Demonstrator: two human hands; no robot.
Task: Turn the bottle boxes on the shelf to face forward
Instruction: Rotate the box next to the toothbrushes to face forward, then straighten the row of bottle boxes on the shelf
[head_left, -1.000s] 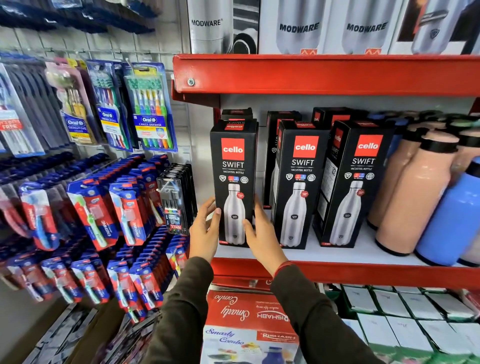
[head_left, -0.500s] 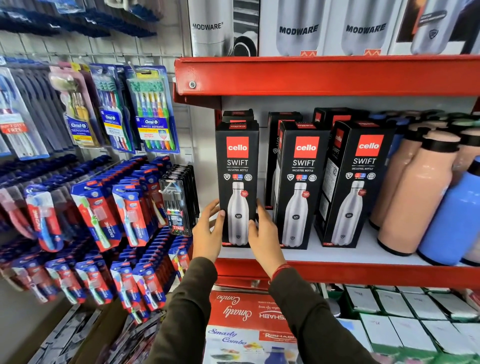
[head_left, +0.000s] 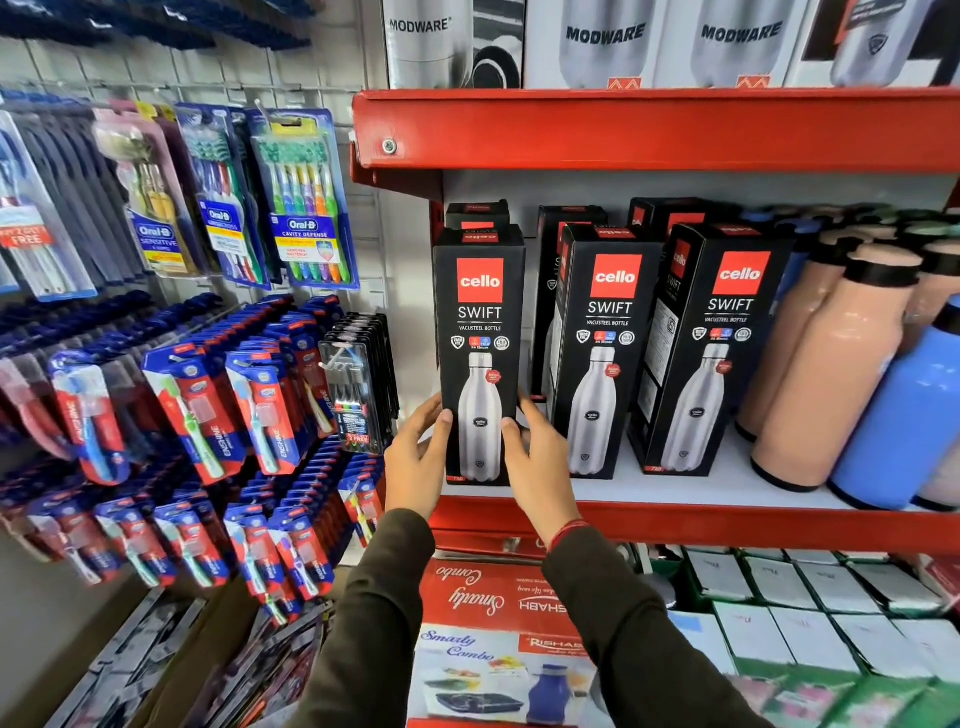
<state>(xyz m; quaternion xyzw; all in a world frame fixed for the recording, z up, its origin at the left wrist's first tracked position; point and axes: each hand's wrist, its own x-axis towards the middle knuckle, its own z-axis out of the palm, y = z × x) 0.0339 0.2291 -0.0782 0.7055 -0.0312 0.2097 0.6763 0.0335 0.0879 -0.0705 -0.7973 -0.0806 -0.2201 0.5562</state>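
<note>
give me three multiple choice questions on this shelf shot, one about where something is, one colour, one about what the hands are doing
1. Where does the box the hands hold stand in the front row of cello boxes?
A. leftmost
B. middle
C. rightmost

2. What colour is the logo square on the cello boxes?
A. blue
B. red
C. green

3. How do the hands meet the box?
A. one hand on top
B. both clear of it
C. one on each side

Answers:
1 A: the held box has two more cello boxes to its right.
2 B: the square behind "cello" is red.
3 C: the left hand and right hand clasp its lower sides on the shelf.
</note>
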